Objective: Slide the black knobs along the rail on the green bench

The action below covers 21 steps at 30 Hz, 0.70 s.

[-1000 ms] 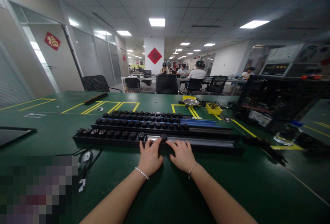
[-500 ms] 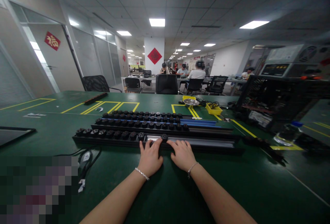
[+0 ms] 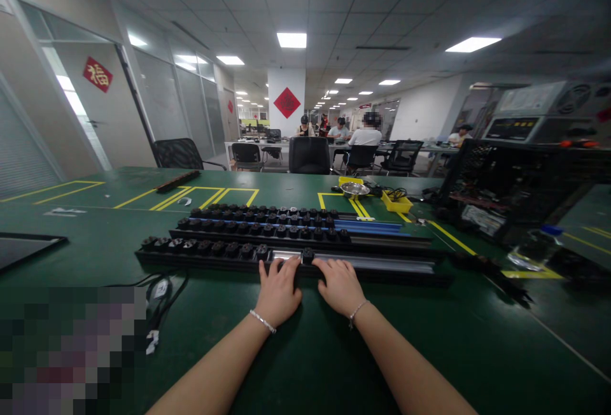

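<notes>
A long black rail (image 3: 382, 268) with a silvery inner channel lies across the table in front of me. Black socket modules (image 3: 218, 249) sit in a row along its left part, and a single socket module (image 3: 308, 254) stands apart from them near the middle. My left hand (image 3: 279, 288) rests with spread fingers on the rail's near edge, just left of the single module. My right hand (image 3: 340, 284) has its fingers stretched over the same edge, the index fingertip against or very near that module's right side. Neither hand is wrapped around anything.
More rails with modules (image 3: 281, 231) lie behind, one with a blue channel (image 3: 377, 228). Dark cables (image 3: 160, 307) lie at left. A steel bowl (image 3: 354, 189) and a yellow bin (image 3: 396, 201) stand farther back. An open black equipment case (image 3: 506, 192) is at right.
The single socket module has slid slightly right along the channel. The right fingertips have shifted a little right too, while my left hand has hardly moved.
</notes>
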Motion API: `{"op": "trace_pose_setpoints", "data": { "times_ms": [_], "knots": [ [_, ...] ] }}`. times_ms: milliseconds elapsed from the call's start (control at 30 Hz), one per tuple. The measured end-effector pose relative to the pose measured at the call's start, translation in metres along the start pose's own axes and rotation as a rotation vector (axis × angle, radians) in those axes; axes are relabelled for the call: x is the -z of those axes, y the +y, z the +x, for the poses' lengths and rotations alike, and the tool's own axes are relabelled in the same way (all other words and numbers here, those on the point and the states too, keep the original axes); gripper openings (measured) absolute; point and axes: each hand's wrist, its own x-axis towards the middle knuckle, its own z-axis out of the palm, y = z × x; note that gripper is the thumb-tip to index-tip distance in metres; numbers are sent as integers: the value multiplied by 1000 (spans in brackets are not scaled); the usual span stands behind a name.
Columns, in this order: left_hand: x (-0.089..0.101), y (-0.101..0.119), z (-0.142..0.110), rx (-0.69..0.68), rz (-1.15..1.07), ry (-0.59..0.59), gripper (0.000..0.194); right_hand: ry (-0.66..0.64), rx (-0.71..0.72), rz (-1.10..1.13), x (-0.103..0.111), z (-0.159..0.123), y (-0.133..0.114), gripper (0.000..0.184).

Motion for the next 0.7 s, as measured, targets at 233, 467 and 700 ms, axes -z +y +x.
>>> {"op": "trace_pose_setpoints", "data": {
  "times_ms": [233,467,700],
  "knots": [
    [2,-1,0,-19,2,-3,58,11,9,-11,0,-2,3,42],
    [3,-1,0,-13,39,-19,58,29,21,-1,0,-2,6,40],
    [3,-1,0,-14,46,-26,59,25,13,-5,-1,-1,8,37]
  ]
}}
